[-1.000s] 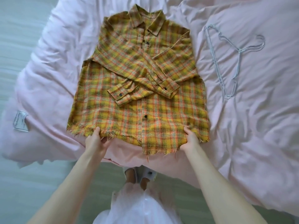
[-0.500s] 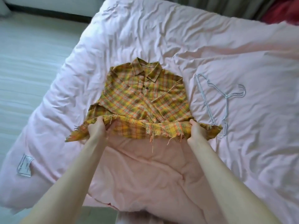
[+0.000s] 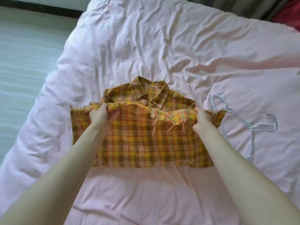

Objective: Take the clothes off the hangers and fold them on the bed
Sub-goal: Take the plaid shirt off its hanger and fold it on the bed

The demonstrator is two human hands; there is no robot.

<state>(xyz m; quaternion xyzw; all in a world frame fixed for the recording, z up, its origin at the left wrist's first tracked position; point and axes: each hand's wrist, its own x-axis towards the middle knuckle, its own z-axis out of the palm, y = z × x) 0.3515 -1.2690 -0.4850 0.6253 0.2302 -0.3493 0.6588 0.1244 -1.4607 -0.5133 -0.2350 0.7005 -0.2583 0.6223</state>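
Observation:
A yellow and orange plaid shirt (image 3: pixel 146 140) lies in the middle of the pink bed (image 3: pixel 146 46), collar at the far side. Its lower half is doubled over the upper half, and the frayed hem sits just below the collar. My left hand (image 3: pixel 102 116) grips the hem on the left. My right hand (image 3: pixel 202 121) grips the hem on the right. The sleeves are hidden under the folded part. A bare white wire hanger (image 3: pixel 243 120) lies on the cover just right of the shirt.
The pink cover is wrinkled all over. The bed's left edge drops to a pale floor (image 3: pixel 24 54). Dark and red fabric (image 3: pixel 287 12) shows beyond the far right corner.
Both hands have carried the frayed hem away from me, from the near edge up to just below the collar, so the shirt is now doubled over. The view has tilted up the bed.

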